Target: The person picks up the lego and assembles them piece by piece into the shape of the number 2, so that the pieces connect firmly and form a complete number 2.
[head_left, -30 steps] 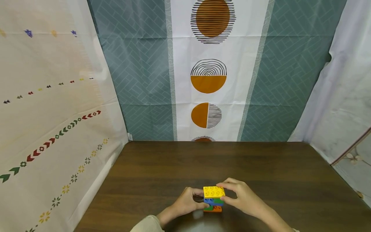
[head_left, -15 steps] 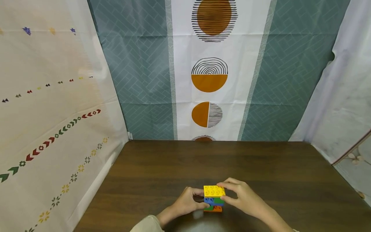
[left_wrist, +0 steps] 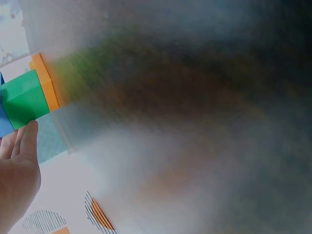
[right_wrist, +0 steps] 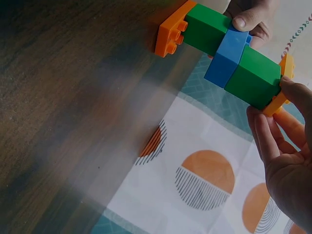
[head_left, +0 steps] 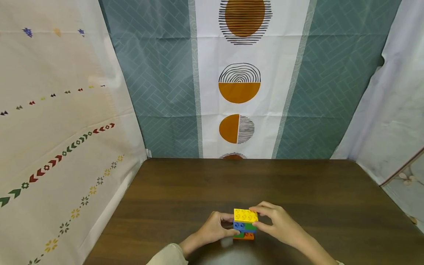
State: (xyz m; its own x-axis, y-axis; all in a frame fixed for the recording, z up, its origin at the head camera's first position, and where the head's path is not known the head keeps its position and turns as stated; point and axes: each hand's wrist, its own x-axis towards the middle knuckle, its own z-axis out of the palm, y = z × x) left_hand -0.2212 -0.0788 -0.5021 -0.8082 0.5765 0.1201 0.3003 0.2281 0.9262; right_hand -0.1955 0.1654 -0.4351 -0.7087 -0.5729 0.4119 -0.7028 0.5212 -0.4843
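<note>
A tower of toy building bricks stands between the two hands. Its top is a yellow brick (head_left: 244, 215), pinched between the thumb and fingers of my right hand (head_left: 276, 224). Lower down come a green brick (right_wrist: 253, 75), a blue brick (right_wrist: 226, 56), another green brick (right_wrist: 207, 27) and an orange brick (right_wrist: 170, 31) at the bottom. My left hand (head_left: 212, 228) grips the tower around its blue and lower green bricks, its thumb in front. The left wrist view shows part of the lower green brick (left_wrist: 27, 97); most of that view is blurred.
The dark wooden table (head_left: 185, 184) lies under the hands and stretches back to a patterned teal and white cloth (head_left: 165, 92). White cloth (head_left: 66, 129) hangs at the left, and a pale cloth (head_left: 391, 121) at the right.
The grip of both hands stays the same. The yellow brick looks slightly more tilted, its right side lower. The head view has shifted a little.
</note>
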